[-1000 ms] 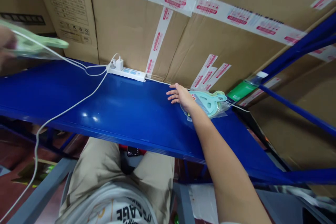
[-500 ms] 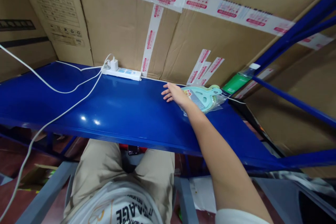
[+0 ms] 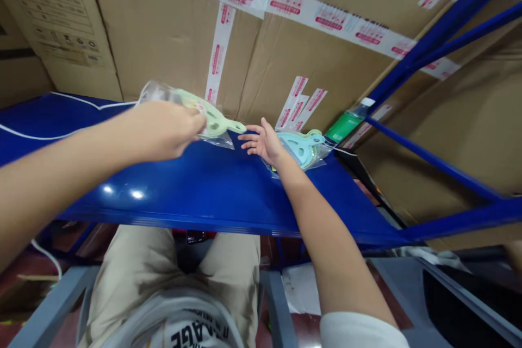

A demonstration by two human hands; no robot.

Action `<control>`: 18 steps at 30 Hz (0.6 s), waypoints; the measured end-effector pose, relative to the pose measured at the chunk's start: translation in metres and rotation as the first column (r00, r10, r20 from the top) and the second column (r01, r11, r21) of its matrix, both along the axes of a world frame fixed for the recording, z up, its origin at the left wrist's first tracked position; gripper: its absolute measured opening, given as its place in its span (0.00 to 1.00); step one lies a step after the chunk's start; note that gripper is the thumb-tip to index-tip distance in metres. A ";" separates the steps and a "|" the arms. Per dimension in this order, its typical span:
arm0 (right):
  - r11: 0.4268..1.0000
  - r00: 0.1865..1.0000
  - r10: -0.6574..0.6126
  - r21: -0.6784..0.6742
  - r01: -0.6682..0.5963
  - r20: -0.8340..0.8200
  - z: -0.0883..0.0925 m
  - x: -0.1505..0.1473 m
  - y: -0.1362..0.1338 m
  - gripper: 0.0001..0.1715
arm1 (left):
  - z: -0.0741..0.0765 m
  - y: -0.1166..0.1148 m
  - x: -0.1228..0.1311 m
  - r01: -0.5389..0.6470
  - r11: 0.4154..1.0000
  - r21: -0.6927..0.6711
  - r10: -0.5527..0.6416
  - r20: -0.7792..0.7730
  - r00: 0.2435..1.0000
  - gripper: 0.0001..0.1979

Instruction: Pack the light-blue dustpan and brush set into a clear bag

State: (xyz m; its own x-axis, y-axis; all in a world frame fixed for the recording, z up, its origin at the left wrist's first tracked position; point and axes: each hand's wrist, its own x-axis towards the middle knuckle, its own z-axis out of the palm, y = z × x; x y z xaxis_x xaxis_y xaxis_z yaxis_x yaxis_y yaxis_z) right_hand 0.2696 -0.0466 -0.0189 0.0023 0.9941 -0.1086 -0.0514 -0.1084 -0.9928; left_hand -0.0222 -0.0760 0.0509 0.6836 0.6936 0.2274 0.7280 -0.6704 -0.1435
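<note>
My left hand (image 3: 173, 128) is closed on a pale green mini dustpan (image 3: 218, 122) in a clear plastic bag and holds it above the table, handle pointing right. Close to the tip of that handle is my right hand (image 3: 263, 144), open with its fingers spread; whether it touches the handle I cannot tell. Just right of that hand, a light blue mini dustpan (image 3: 302, 148) in clear wrapping lies on the blue table (image 3: 196, 185), with a greenish piece showing behind it. My right hand partly covers its left end.
A bottle with a green label (image 3: 346, 124) leans by the blue frame post (image 3: 391, 84) on the right. Large taped cardboard (image 3: 163, 38) stands along the table's back. A white cable (image 3: 28, 133) runs across the left side. A phone (image 3: 196, 236) shows below the table edge.
My left hand has come into view from the left with the bagged green dustpan. My right hand has turned slightly, its fingers more spread. The view has shifted a little to the right.
</note>
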 end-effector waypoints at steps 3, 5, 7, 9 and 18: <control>0.995 0.995 -0.101 0.002 0.101 -0.023 -0.001 0.005 0.003 0.18 | -0.018 0.016 0.059 0.031 0.999 -0.028 -0.035 -0.130 0.991 0.16; 0.981 0.981 -0.193 -0.028 0.193 0.007 -0.004 0.006 0.005 0.09 | -0.035 0.027 0.079 0.089 0.994 -0.058 -0.094 -0.097 0.991 0.16; 0.965 0.965 -0.258 -0.047 0.260 0.046 -0.006 0.005 0.006 0.08 | -0.050 0.037 0.080 0.139 0.983 -0.115 -0.140 0.000 0.990 0.14; 0.959 0.958 -0.277 -0.039 0.280 0.068 -0.008 0.004 0.007 0.09 | -0.060 0.047 0.069 0.162 0.970 -0.181 -0.138 0.139 0.981 0.14; 0.929 0.958 -0.277 0.274 0.248 0.075 -0.013 0.021 0.014 0.14 | -0.072 0.090 0.032 -0.163 0.865 -0.474 0.425 0.521 0.740 0.13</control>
State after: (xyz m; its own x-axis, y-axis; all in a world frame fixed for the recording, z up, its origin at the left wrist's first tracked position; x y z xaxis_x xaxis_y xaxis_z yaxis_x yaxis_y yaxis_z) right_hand 0.2902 -0.0330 -0.0322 0.2641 0.9497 0.1680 0.0688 0.1552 -0.9855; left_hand 0.0102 0.0145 -0.0213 0.2447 0.9511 0.1886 0.7416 -0.3089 0.5955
